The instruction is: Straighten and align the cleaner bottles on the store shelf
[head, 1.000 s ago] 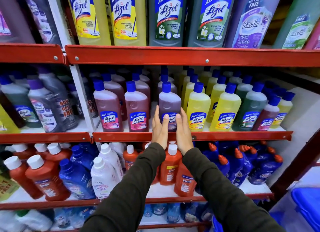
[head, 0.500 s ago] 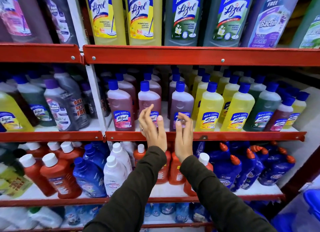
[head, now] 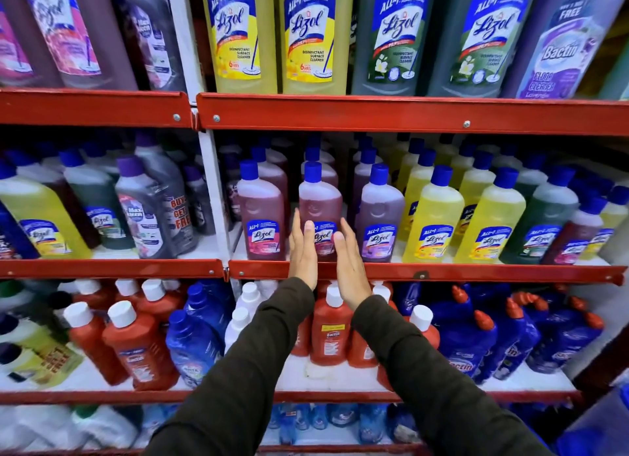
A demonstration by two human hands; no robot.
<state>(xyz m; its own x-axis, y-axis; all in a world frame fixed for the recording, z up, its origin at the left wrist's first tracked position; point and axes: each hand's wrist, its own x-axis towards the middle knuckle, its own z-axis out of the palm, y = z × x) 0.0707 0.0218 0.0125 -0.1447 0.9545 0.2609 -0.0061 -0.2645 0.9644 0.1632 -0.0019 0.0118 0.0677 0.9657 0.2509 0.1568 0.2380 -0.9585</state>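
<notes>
Both hands, left hand [head: 303, 256] and right hand [head: 350, 265], are flanking the pink Lizol bottle [head: 320, 207], flat straight fingers [head: 309, 232] bracketing its label, uncurled.

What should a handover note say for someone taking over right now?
Left hand open, flat at the left side of the middle pink bottle; right hand open, flat at its right side. Neither grips it.
The bottle stands upright at the front of the middle shelf, between a pink bottle and a purple bottle.
Done: front row upright, labels out.
Left: square this bottle, then check the yellow bottles to the right.
</notes>
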